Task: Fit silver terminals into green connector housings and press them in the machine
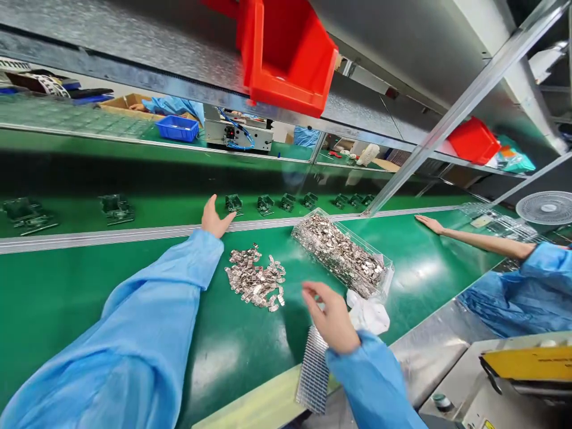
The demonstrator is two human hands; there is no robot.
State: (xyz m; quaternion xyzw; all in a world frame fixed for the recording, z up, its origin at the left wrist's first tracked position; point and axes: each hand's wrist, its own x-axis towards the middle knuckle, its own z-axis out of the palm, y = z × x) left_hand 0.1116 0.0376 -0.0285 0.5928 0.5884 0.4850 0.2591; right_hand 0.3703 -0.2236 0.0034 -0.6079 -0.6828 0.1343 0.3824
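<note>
My left hand reaches to the far side of the green work surface, thumb and fingers spread. Just right of its fingers stands a small dark green circuit-board assembly; I cannot tell whether they touch. Over the near part of the surface, my right hand has its fingers curled and thumb tip close to the fingertip; anything between them is too small to make out. Loose small silvery metal pieces lie between my hands. Beyond my right hand, a clear plastic box holds many more such pieces.
More board assemblies stand in a row along the far strip. A ridged metallic strip pack and a crumpled white bag lie by my right wrist. A red bin overhangs the bench. At right, a co-worker's hand rests there.
</note>
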